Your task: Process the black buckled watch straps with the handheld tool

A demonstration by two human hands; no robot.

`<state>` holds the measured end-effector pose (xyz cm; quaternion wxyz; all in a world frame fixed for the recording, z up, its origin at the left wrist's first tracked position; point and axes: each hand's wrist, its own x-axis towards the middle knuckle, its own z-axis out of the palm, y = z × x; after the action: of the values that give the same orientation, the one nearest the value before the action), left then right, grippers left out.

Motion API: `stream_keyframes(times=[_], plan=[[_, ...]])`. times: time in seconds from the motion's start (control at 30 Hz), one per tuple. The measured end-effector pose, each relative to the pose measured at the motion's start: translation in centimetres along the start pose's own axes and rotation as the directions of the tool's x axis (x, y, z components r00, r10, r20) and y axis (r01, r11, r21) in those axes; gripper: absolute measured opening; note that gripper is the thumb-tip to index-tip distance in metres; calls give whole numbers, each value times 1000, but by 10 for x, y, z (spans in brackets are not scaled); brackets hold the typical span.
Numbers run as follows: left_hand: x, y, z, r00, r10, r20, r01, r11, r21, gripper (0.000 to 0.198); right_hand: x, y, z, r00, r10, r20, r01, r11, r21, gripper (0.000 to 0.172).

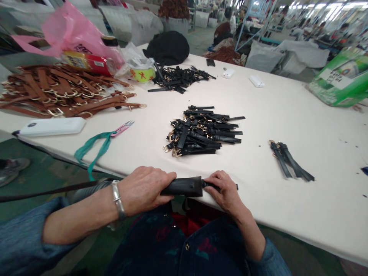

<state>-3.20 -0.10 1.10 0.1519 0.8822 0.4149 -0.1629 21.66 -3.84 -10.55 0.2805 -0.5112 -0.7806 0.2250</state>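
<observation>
A: Hands?

B: Left hand clasps the wide end of a black leather watch strap; right hand pinches the narrow end. Both grasping, neither released. Strap lies at the table edge, directly in front of the central heap of black straps.

A: Containers?

B: Far left of the heap, a pink plastic bag drapes over a red-and-yellow labelled package; rest of its contents can't be told. Just beyond that, a clear plastic bag partly covers a yellow-green tape roll.

A: Right side?

B: Far right of the heap, a green printed sack, contents hidden. Beyond the heap, bulging white sacks, contents also hidden
</observation>
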Motion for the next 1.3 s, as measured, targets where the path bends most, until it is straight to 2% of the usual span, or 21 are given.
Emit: stream_keyframes(times=[0.1,0.2,0.43,0.63,0.8,0.93,1.17,1.3], plan=[[7,-2,0,1000,-14,-28,14,1000,18,21,0,1,0,1000,3,-2,-3,1000,-2,16],[10,-11,2,995,-80,-61,83,995,46,24,0,1,0,1000,14,8,-14,1000,-1,17],[-1,-25,6,992,-108,-70,111,993,45,28,0,0,-1,1000,25,11,-25,1000,6,18],[-14,-13,6,998,-62,-32,62,998,0,22,0,0,0,1000,27,6,-27,1000,8,17],[-6,-1,10,999,-22,-40,22,1000,4,19,1,-1,0,1000,23,1,-23,1000,-5,17],[1,-2,11,998,-28,-51,28,1000,6,21,1,0,0,1000,27,-7,-27,1000,-8,16],[-5,-8,10,998,-57,-11,57,998,6,21,0,0,1,1000,15,0,-15,1000,14,16],[4,-7,8,998,-44,-42,45,999,20,22,0,-1,1,1000,28,-6,-28,1000,-3,17]])
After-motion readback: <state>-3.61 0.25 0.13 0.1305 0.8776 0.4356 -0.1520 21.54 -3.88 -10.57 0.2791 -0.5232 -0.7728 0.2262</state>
